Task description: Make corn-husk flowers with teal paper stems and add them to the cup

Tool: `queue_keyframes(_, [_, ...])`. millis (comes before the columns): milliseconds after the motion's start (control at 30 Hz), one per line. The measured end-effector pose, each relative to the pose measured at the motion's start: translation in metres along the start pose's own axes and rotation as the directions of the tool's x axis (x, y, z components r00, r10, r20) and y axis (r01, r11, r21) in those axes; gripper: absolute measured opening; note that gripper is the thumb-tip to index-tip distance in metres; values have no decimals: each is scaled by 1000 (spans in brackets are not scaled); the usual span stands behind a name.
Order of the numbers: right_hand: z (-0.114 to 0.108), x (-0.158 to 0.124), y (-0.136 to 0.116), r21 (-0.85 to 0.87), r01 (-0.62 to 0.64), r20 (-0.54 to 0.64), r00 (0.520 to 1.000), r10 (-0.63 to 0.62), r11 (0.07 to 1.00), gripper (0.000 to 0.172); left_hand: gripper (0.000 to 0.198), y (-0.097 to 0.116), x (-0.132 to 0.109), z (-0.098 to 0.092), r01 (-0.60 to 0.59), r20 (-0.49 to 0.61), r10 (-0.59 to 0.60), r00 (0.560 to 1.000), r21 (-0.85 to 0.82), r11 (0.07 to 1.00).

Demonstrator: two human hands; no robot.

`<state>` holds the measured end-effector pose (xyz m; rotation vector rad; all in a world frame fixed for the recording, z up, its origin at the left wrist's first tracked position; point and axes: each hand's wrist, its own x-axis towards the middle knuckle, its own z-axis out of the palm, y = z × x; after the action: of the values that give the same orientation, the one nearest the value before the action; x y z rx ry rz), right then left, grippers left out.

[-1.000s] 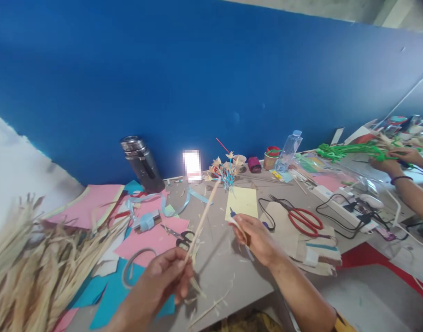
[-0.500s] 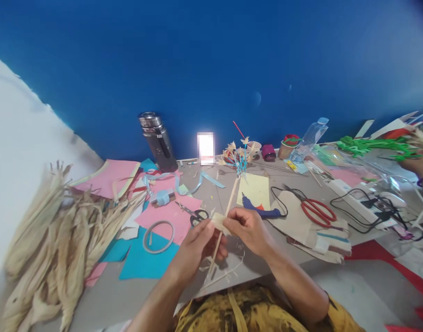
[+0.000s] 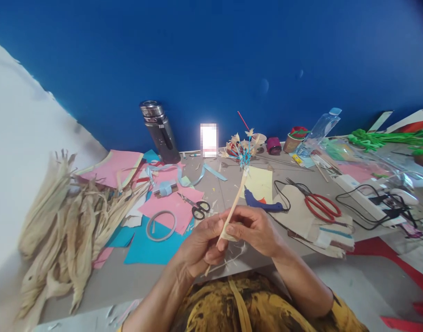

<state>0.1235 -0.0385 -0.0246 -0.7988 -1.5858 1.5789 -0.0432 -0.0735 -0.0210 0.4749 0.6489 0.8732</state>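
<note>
My left hand grips a thin wooden stick that slants up and away to the right, its far tip near a cluster of small husk flowers. My right hand pinches a pale strip of husk against the stick, right beside my left fingers. Both hands are close together above the near edge of the grey table. A blue glue gun lies just beyond my right hand, on a yellow sheet.
A heap of dried husks fills the left. Pink and blue paper, a tape ring, black scissors, a steel flask, red scissors, a plastic bottle, cables and green stems crowd the table.
My right hand left the glue gun on the table and came to the stick with a husk strip. Both hands drew toward me, and the view tilted downward.
</note>
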Motion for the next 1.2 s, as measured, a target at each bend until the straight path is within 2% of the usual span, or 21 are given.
queue_keyframes(67, [-2,0,0,53,-13,-16,1000,14,998,30,44,-2,0,3,-26,-46,27,999,21,999])
queue_keyframes(133, [-2,0,3,55,-20,-106,994,26,998,27,41,-5,-1,6,-85,-137,97,986,92,992])
queue_keyframes(267, [0,1,8,-34,-44,-232,972,35,998,22,36,-9,-3,7,-162,-264,285,922,405,900])
queue_keyframes(400, [3,0,11,-126,-77,-276,960,40,989,20,31,-12,-4,7,-150,-340,394,854,565,812])
queue_keyframes(500, [5,-2,11,-213,-22,-283,958,-40,977,16,29,-12,-3,6,-148,-347,438,830,619,771])
queue_keyframes(600, [5,-3,8,-291,86,-262,951,-166,953,14,35,-12,-4,4,-166,-313,384,868,547,821])
queue_keyframes(667, [2,-3,6,-311,156,-220,948,-231,937,16,38,-11,-4,1,-157,-266,273,925,386,909])
queue_keyframes(733, [-2,-2,5,-305,222,-161,946,-281,926,19,40,-10,-4,-1,-95,-192,136,972,210,973])
queue_keyframes(800, [-7,-1,6,-288,270,-107,944,-311,919,22,41,-9,-3,-3,-27,-125,39,991,96,995])
queue_keyframes(867, [-13,0,8,-276,278,-71,949,-308,920,25,41,-8,-1,-4,-9,-101,14,995,46,999])
queue_keyframes(967, [-19,0,11,-270,218,-56,969,-241,938,30,41,-10,0,-4,-51,-128,54,990,25,998])
queue_keyframes(1033, [-19,-1,10,-273,170,-67,979,-195,947,32,39,-12,0,-3,-116,-180,125,976,62,991])
queue_keyframes(1100, [-18,-3,9,-305,152,-80,980,-184,940,31,36,-13,-2,-2,-205,-247,238,939,154,967])
queue_keyframes(1200, [-13,-5,5,-406,180,-94,967,-237,896,25,32,-12,-4,3,-336,-306,430,849,317,887])
